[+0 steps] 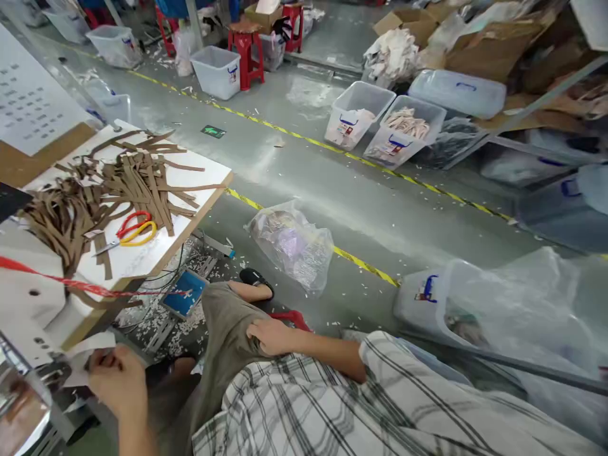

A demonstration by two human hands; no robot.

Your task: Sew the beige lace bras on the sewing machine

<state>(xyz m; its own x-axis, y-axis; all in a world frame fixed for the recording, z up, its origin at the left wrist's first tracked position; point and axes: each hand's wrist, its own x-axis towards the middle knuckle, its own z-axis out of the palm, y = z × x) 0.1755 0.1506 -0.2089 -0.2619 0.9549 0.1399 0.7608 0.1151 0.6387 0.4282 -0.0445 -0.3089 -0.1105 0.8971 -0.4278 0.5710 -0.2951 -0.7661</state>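
At the lower left my left hand (118, 380) is closed, fingers curled around the edge of a white strip (78, 364) beside the sewing machine (31, 294). Its fingertips are partly blurred. My right hand (270, 335) rests on the thigh of my grey-brown trousers (221, 323), fingers loosely bent and nothing visible in them. On the white table (209, 171) lies a heap of brown fabric strips (137, 177). Scissors (135, 231) with one red and one yellow handle lie in front of the heap. A red twisted string (99, 290) stretches across the table's near corner.
A clear plastic bag (294, 244) lies on the floor near a yellow-black line (365, 266). Plastic tubs (356, 117) stand across the aisle. Close on my right is a tipped tub (422, 304) with plastic sheeting. Under the table are a blue tray (184, 292) and white scraps.
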